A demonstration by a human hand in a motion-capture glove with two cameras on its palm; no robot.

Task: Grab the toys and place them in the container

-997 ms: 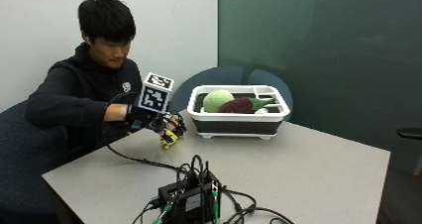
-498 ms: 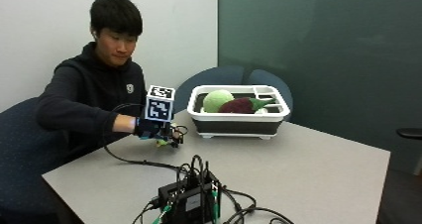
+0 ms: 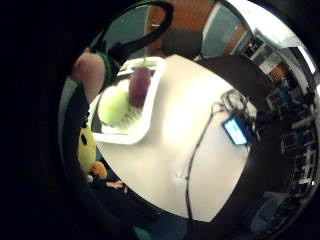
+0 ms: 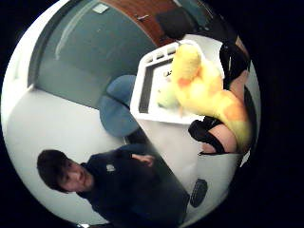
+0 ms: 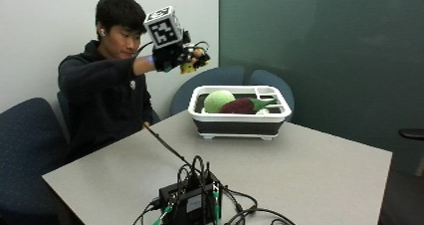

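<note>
In the outside view my gloved right hand point(image 5: 173, 56) is raised to head height, left of and well above the container point(image 5: 233, 127). Its fingers are curled round a yellow and orange plush toy point(image 5: 191, 64). The thumb side palm view shows the same yellow toy point(image 4: 209, 90) close to the palm, with the white container point(image 4: 142, 85) below it. The little finger side view catches an edge of the yellow toy point(image 3: 86, 147) beside the container point(image 3: 125, 137). Inside lie a green round toy point(image 5: 218, 101) and a purple eggplant toy point(image 5: 240, 106).
A black device with a tangle of cables point(image 5: 192, 197) sits at the near edge of the grey table point(image 5: 311, 160). A cable runs from it up towards the hand. Blue chairs point(image 5: 218, 78) stand behind the container, another point(image 5: 26, 135) at the left.
The hand has gone from table level left of the container up to head height, carrying the yellow toy with it.
</note>
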